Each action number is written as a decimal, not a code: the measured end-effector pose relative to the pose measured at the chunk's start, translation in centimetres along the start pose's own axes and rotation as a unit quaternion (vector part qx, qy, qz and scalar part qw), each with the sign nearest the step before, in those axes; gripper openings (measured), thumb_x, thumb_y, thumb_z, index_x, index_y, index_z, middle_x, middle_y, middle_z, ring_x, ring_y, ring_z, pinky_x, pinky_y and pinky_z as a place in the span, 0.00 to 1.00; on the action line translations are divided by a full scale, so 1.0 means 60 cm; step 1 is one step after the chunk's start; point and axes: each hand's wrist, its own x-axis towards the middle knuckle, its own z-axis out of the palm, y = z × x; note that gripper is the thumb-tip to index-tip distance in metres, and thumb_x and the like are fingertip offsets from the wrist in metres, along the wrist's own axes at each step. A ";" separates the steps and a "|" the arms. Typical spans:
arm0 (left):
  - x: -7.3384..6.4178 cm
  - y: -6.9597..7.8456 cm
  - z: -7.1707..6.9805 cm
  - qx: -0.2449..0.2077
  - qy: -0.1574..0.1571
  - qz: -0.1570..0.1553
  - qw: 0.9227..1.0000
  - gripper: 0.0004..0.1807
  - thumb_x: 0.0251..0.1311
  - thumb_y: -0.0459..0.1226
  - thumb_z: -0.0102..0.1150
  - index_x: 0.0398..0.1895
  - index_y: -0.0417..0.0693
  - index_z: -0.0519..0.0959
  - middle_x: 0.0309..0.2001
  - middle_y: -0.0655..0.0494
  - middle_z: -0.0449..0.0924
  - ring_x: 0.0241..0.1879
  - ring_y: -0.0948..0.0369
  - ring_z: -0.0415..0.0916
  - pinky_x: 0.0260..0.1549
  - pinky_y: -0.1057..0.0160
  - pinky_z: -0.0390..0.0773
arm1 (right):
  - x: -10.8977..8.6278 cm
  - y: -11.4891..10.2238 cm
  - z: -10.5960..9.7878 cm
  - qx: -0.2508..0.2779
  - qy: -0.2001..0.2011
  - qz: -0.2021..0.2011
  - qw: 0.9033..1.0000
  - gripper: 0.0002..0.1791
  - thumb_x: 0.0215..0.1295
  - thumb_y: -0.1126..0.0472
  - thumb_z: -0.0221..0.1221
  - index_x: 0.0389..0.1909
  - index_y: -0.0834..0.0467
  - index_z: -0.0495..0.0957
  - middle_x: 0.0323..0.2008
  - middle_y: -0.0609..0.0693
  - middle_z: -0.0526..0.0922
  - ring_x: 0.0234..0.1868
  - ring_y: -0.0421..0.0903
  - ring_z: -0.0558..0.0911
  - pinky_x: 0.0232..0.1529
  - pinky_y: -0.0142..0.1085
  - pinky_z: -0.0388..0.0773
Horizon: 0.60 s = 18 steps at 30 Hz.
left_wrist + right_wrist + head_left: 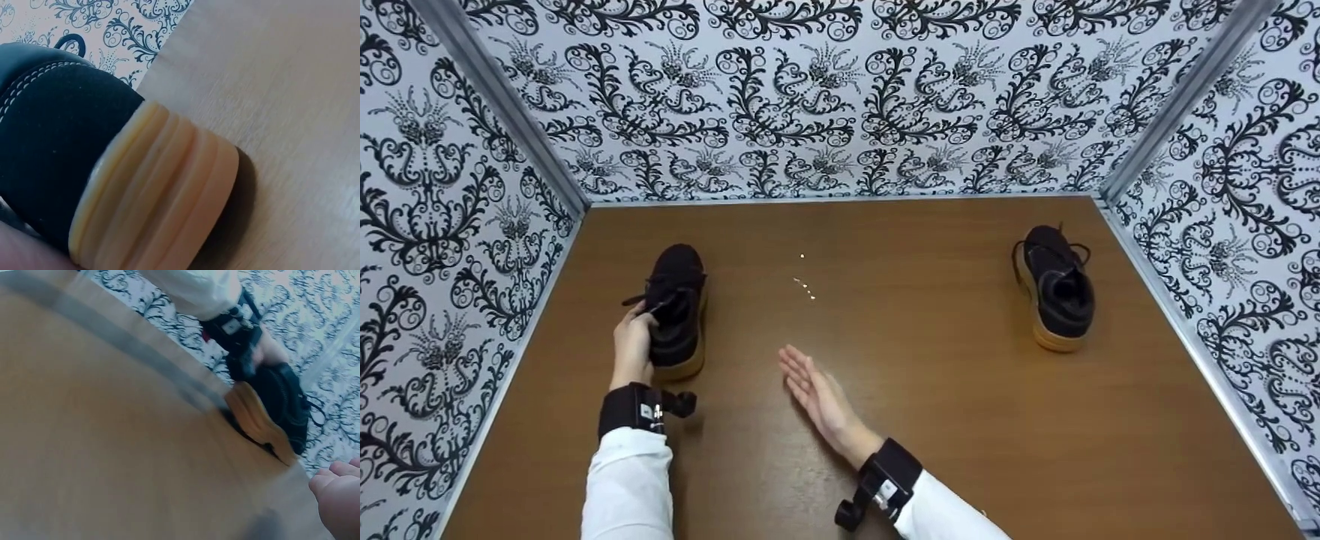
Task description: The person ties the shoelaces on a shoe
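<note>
On the left of the table lies a black lace-up sneaker [682,330] with a tan sole, toe pointing away. My left hand [631,341] grips it by the left side of its collar, the thumb at the opening; the fingers on the outer side are mostly hidden. The left wrist view shows the sneaker's heel and its ridged tan sole [157,191] up close. My right hand [823,401] is held over the middle of the table with straight fingers, apart from both shoes. A matching black sneaker [1062,296] stands at the right, laces loose.
The brown wooden table [900,360] is bordered by patterned walls [825,97] at the back, left and right. Metal posts [1177,105] mark the corners. Small bright specks [806,288] show on the tabletop between the shoes.
</note>
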 end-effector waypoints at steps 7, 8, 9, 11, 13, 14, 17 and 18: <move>-0.001 -0.001 -0.006 -0.004 -0.012 -0.009 1.000 0.35 0.59 0.28 0.36 0.73 0.46 0.53 0.74 0.48 0.45 0.69 0.54 0.50 0.54 0.65 0.60 | -0.012 -0.055 -0.056 -0.015 0.029 -0.057 0.998 0.29 0.77 0.54 0.31 0.70 0.70 0.47 0.70 0.65 0.53 0.71 0.61 0.52 0.71 0.46 0.49; -0.003 -0.001 -0.006 -0.006 -0.014 -0.012 1.000 0.35 0.59 0.28 0.36 0.73 0.46 0.52 0.74 0.48 0.45 0.69 0.54 0.50 0.53 0.65 0.61 | -0.014 -0.065 -0.069 -0.011 0.039 -0.068 0.997 0.29 0.77 0.55 0.31 0.69 0.70 0.48 0.70 0.66 0.53 0.71 0.61 0.52 0.71 0.47 0.49; -0.003 -0.001 -0.007 -0.008 -0.015 -0.014 1.000 0.35 0.59 0.28 0.37 0.73 0.46 0.53 0.74 0.48 0.45 0.69 0.54 0.50 0.52 0.66 0.61 | -0.017 -0.076 -0.081 -0.006 0.053 -0.078 0.996 0.29 0.77 0.55 0.32 0.69 0.71 0.49 0.70 0.66 0.53 0.71 0.61 0.53 0.71 0.47 0.49; -0.004 -0.001 -0.008 -0.011 -0.019 -0.016 1.000 0.35 0.59 0.28 0.37 0.73 0.46 0.52 0.74 0.48 0.45 0.68 0.54 0.50 0.51 0.67 0.62 | -0.021 -0.096 -0.110 0.002 0.077 -0.099 0.992 0.28 0.77 0.56 0.32 0.67 0.73 0.52 0.70 0.66 0.53 0.71 0.62 0.52 0.71 0.49 0.48; -0.006 0.000 -0.008 -0.014 -0.020 -0.017 1.000 0.35 0.58 0.28 0.38 0.73 0.46 0.52 0.74 0.49 0.45 0.68 0.55 0.51 0.51 0.67 0.62 | -0.026 -0.116 -0.140 0.004 0.106 -0.115 0.988 0.27 0.77 0.58 0.32 0.65 0.76 0.54 0.69 0.66 0.55 0.70 0.62 0.54 0.71 0.49 0.47; -0.007 0.000 -0.008 -0.017 -0.018 -0.019 1.000 0.36 0.58 0.27 0.39 0.73 0.47 0.52 0.74 0.49 0.46 0.68 0.55 0.51 0.51 0.67 0.62 | -0.028 -0.125 -0.155 0.002 0.120 -0.123 0.985 0.27 0.77 0.57 0.31 0.64 0.77 0.55 0.69 0.65 0.56 0.70 0.62 0.54 0.71 0.50 0.46; -0.011 0.003 -0.005 -0.037 0.000 -0.015 0.999 0.35 0.58 0.27 0.41 0.72 0.46 0.54 0.73 0.49 0.50 0.68 0.56 0.54 0.54 0.67 0.63 | -0.038 -0.152 -0.200 -0.008 0.148 -0.132 0.980 0.27 0.78 0.57 0.29 0.64 0.76 0.54 0.69 0.64 0.56 0.70 0.60 0.55 0.71 0.49 0.45; -0.013 0.004 -0.004 -0.045 0.006 -0.012 0.999 0.35 0.59 0.27 0.41 0.73 0.46 0.54 0.73 0.49 0.51 0.68 0.56 0.55 0.56 0.67 0.63 | -0.042 -0.160 -0.213 -0.013 0.155 -0.134 0.979 0.27 0.78 0.57 0.29 0.65 0.75 0.54 0.69 0.64 0.56 0.70 0.59 0.55 0.72 0.48 0.45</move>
